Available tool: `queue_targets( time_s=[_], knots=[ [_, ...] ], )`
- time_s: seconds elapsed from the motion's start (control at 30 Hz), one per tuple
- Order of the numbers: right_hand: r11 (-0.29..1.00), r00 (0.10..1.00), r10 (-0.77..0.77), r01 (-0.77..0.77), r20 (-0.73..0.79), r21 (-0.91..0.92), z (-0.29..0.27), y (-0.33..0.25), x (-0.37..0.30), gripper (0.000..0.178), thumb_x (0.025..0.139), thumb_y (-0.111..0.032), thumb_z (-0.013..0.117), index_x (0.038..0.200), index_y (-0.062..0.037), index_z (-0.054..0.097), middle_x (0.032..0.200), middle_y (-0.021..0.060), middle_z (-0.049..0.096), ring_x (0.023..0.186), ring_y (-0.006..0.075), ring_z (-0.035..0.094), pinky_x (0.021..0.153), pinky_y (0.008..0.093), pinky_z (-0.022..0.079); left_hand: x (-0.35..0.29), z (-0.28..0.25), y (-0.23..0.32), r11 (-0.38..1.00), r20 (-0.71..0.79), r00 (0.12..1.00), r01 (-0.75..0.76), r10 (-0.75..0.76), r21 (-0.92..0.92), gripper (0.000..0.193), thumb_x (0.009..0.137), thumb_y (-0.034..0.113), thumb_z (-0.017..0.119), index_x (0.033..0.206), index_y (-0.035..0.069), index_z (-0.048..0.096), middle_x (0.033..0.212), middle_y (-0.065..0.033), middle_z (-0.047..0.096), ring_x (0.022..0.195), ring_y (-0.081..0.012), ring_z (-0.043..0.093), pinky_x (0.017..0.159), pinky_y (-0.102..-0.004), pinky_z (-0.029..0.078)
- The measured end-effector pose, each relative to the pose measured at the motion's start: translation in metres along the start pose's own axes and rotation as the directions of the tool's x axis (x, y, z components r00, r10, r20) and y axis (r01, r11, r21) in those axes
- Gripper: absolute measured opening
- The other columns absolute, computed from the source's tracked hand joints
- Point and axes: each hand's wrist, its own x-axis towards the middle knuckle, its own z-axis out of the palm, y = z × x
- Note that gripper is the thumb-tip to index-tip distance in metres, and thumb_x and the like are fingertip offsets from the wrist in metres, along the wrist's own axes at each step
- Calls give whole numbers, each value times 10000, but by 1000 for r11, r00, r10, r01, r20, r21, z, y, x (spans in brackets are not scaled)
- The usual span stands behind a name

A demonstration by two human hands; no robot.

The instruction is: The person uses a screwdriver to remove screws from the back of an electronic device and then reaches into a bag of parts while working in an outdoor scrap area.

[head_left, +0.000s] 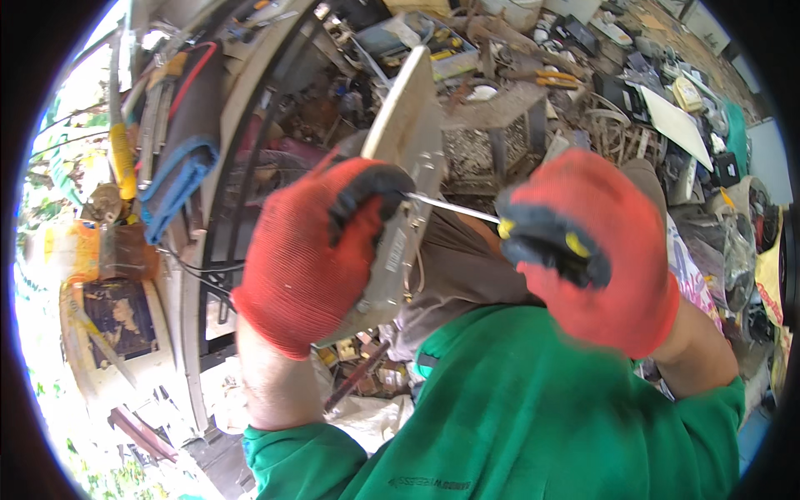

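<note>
My left hand (304, 250), in a red glove with black fingertips, is closed on a flat grey panel (427, 137) with a pale edge, held upright and tilted in front of me. Small screws or fittings show on the face of the panel. My right hand (604, 258), gloved alike and slightly blurred, grips a screwdriver (458, 207) with a yellow and black handle. Its thin metal shaft points left, and the tip meets the panel beside my left fingertips. Whether the tip sits in a screw I cannot tell.
A grey crate of tools (454, 67) stands beyond the panel, with orange-handled pliers (554, 78) right of it. Scrap and a white sheet (677, 125) crowd the right. Folded blue-edged cloth (183, 175) hangs by a metal frame on the left.
</note>
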Motion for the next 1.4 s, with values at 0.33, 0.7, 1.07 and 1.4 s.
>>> queue_targets(
  time_s=[0.33, 0.7, 1.07, 1.4],
  knots=[
    [615, 733, 612, -677, 297, 404, -57, 31, -24, 556, 1071, -437, 407, 1317, 29, 584, 1072, 128, 679, 866, 167, 660, 787, 293, 530, -9, 10, 1, 958, 11, 992, 122, -123, -261, 279, 989, -57, 506, 1240, -59, 629, 1123, -104, 706, 1058, -146, 654, 984, -278, 490],
    [286, 29, 958, -173, 285, -943, -84, 240, -42, 675, 937, -466, 581, 1495, -97, 491, 1523, 205, 485, 1407, 365, 465, 1161, 416, 385, -13, 8, 11, 992, 17, 996, -94, 93, 79, 286, 808, -120, 495, 1025, -90, 678, 1022, -181, 715, 970, -273, 680, 948, -347, 495],
    [244, -505, 829, -56, 238, -968, -51, 489, -186, 519, 944, -448, 595, 1321, -99, 667, 1407, 137, 622, 1269, 267, 602, 1090, 421, 436, -19, 0, 19, 990, 63, 997, 40, -49, 138, 285, 918, 194, 574, 924, -53, 716, 951, -227, 723, 1057, -387, 695, 951, -434, 515],
    [445, 123, 895, -169, 429, -879, -16, 436, -191, 561, 777, -264, 677, 1313, -98, 675, 1375, 181, 633, 1275, 333, 610, 1049, 432, 507, -23, 8, 10, 987, -58, 995, 89, -82, 132, 322, 934, 273, 596, 901, -18, 728, 868, -182, 736, 1117, -456, 670, 958, -485, 503]
  ],
)
